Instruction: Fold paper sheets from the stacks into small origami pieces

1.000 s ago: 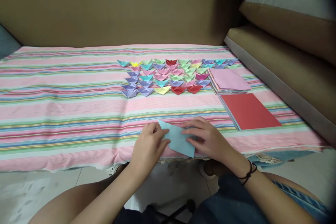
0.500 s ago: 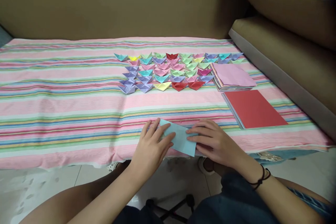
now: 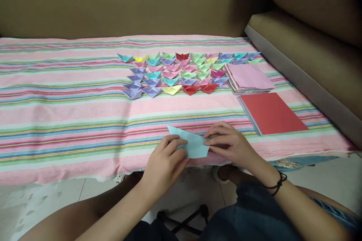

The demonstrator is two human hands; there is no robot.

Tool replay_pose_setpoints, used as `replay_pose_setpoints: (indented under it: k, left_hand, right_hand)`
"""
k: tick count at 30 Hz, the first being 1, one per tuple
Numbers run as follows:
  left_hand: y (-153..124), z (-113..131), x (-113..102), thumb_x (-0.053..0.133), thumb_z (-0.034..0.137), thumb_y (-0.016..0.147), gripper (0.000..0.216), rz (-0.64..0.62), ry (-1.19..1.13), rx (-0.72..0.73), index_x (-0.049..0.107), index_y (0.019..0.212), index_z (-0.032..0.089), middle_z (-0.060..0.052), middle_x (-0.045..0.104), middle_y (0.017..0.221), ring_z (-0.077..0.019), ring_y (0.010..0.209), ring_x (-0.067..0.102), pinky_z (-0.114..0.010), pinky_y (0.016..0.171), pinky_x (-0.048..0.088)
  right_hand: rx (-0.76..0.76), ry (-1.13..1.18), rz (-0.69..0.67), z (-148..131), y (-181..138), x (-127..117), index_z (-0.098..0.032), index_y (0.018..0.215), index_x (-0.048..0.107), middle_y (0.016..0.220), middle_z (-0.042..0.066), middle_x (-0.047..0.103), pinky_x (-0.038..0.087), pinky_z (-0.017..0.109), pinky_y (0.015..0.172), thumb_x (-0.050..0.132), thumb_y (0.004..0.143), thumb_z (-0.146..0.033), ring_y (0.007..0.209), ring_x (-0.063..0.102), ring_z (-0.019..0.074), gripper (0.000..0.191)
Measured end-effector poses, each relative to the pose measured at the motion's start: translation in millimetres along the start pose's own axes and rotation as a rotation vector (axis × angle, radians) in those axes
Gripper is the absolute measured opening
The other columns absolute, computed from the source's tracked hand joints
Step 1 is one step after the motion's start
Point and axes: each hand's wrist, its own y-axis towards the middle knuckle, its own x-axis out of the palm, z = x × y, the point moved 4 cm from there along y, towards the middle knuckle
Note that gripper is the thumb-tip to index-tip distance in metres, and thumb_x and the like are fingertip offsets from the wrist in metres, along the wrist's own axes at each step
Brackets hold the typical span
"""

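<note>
A folded light blue paper point(image 3: 190, 143) lies near the front edge of the striped cloth point(image 3: 70, 113). My left hand point(image 3: 165, 163) presses on its left side with the fingers curled over the paper. On the paper's right corner my right hand point(image 3: 232, 145) pinches the edge with fingers together. A black band circles my right wrist.
Several small folded paper boats point(image 3: 181, 73) in many colours sit in rows at the middle back. A pink-topped paper stack point(image 3: 250, 79) and a red-topped stack point(image 3: 271, 113) lie at the right. Brown cushions point(image 3: 305, 45) rise on the right. My knees are below the cloth's edge.
My left fingers have curled from flat onto the paper. My right fingers have drawn into a pinch at its right corner, and the paper looks narrower. The view has tilted slightly.
</note>
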Motion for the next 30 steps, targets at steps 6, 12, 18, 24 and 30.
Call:
replay_pose_setpoints:
  k: [6,12,18,24,30]
  left_hand:
    - [0,-2,1,0.056,0.016,0.086,0.007,0.029,-0.049,-0.025,0.061,0.081,0.018,-0.006,0.063,0.108,-0.0245,0.110,0.047,-0.040,0.086,0.048]
    - [0,-2,2,0.054,0.016,0.087,0.010,0.047,-0.077,-0.067,0.058,0.078,0.018,-0.006,0.063,0.107,-0.0237,0.110,0.047,-0.039,0.086,0.048]
    - [2,2,4,0.052,0.017,0.089,0.004,0.066,-0.033,-0.095,0.056,0.089,0.018,-0.006,0.063,0.100,-0.0230,0.104,0.049,-0.039,0.086,0.048]
    - [4,4,8,0.048,0.012,0.089,0.043,0.037,0.096,-0.044,0.044,0.131,0.020,-0.008,0.059,0.107,-0.0235,0.101,0.047,-0.041,0.084,0.047]
    - [4,4,9,0.046,0.009,0.089,0.036,0.044,0.175,-0.021,0.057,0.121,0.019,-0.011,0.054,0.125,-0.0256,0.105,0.045,-0.042,0.084,0.049]
  right_hand:
    - [0.004,-0.050,-0.079,-4,0,3,-0.029,0.092,0.071,0.105,0.005,0.064,0.044,0.045,0.085,0.066,0.079,-0.019,0.101,0.054,0.0236,0.017]
    - [0.083,-0.048,-0.004,3,0,0,-0.027,0.080,0.072,0.104,0.005,0.062,0.043,0.043,0.086,0.066,0.080,-0.020,0.102,0.054,0.0237,0.009]
    - [0.211,-0.030,0.099,2,3,4,-0.024,0.069,0.069,0.096,0.005,0.064,0.043,0.042,0.085,0.069,0.078,-0.025,0.098,0.054,0.0240,0.009]
    - [0.357,-0.054,0.182,0,10,10,-0.021,0.061,0.060,0.085,0.004,0.063,0.043,0.041,0.079,0.071,0.075,-0.026,0.089,0.055,0.0232,0.018]
    - [0.388,-0.075,0.226,3,11,14,-0.021,0.060,0.057,0.081,0.003,0.063,0.043,0.041,0.080,0.073,0.072,-0.026,0.088,0.055,0.0230,0.021]
